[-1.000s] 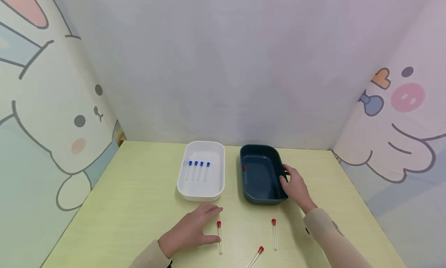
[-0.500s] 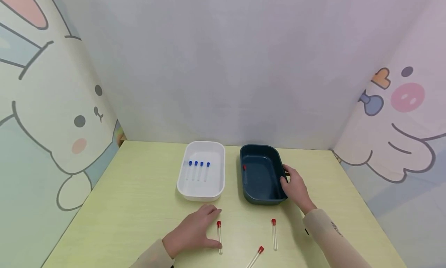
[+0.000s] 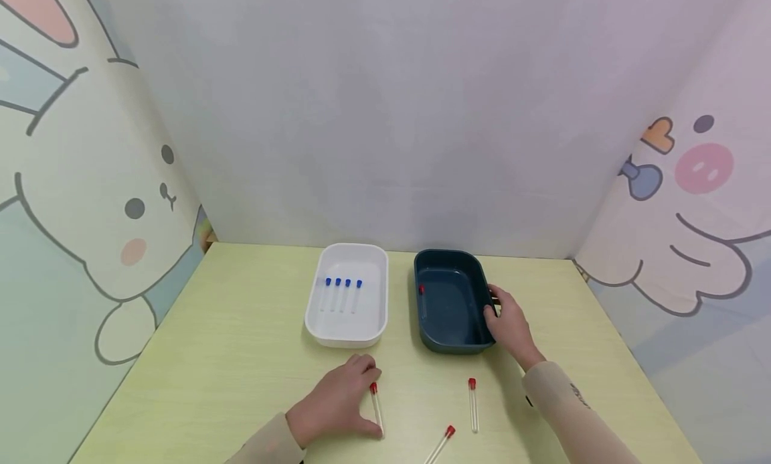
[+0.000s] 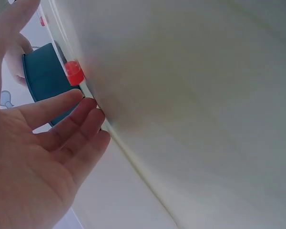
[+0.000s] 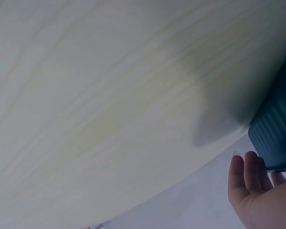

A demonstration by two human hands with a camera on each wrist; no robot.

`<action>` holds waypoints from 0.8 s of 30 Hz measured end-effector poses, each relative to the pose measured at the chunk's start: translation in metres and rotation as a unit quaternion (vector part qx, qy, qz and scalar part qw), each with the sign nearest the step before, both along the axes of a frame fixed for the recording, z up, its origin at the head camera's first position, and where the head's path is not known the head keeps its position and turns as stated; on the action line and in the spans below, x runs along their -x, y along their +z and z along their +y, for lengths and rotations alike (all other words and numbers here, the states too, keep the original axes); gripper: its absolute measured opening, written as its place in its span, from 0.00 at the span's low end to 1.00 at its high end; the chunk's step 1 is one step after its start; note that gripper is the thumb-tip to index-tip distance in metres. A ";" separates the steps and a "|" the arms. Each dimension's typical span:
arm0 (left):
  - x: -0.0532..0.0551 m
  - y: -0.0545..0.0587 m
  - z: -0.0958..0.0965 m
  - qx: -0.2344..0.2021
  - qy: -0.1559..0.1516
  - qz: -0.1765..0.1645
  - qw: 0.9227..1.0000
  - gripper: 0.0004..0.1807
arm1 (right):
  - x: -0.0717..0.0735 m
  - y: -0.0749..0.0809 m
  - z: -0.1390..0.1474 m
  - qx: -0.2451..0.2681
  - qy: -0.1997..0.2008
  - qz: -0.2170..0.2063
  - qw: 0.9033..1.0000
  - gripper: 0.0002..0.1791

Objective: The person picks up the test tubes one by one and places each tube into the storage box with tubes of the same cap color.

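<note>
My left hand (image 3: 334, 404) lies low over the table with its fingers spread. Its index finger is close to the red cap of a test tube (image 3: 376, 405), and the thumb touches the clear lower end. In the left wrist view that red cap (image 4: 74, 73) sits right by the index fingertip, and the fingers look fairly straight. My right hand (image 3: 512, 327) holds the right side of a dark blue tub (image 3: 458, 349), thumb over the rim and fingers outside. One red-capped tube (image 3: 422, 290) lies along the tub's left inner wall.
Left of the tub stands a white tray (image 3: 346, 338) with several blue-capped tubes (image 3: 343, 283) side by side. Two more red-capped tubes lie at the front: an upright-lying tube (image 3: 473, 405) and a slanted tube (image 3: 442, 444). A pale curtain (image 3: 385, 149) closes off the back.
The left hand has shifted slightly right and towards the front. The test tube by it has turned a little, its cap leftward. The right hand and the tub stay put.
</note>
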State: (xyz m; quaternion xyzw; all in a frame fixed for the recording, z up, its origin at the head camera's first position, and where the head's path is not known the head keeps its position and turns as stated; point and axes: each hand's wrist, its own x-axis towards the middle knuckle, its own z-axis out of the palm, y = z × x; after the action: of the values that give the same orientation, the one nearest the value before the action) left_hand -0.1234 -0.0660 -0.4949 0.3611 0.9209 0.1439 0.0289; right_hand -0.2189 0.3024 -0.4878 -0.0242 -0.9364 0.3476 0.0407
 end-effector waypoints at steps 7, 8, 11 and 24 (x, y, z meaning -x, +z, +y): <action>-0.004 -0.001 0.005 0.028 0.022 0.002 0.999 0.48 | 0.000 -0.002 -0.002 0.000 -0.006 0.008 1.000 0.30; -0.005 -0.001 0.006 0.034 0.028 0.007 0.999 0.49 | 0.000 -0.002 -0.001 -0.001 -0.006 0.010 1.000 0.30; -0.010 0.000 0.009 0.051 0.042 0.029 0.997 0.52 | 0.001 -0.004 -0.001 -0.001 -0.007 0.014 1.000 0.30; -0.018 -0.002 0.020 0.075 0.038 0.116 0.990 0.38 | 0.002 -0.005 0.001 0.000 -0.005 0.007 1.000 0.30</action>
State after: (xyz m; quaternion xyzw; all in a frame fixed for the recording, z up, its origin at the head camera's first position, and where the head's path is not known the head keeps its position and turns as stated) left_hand -0.1052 -0.0459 -0.4966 0.3373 0.9392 0.0324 -0.0563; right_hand -0.2204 0.3033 -0.4924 -0.0264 -0.9361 0.3473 0.0490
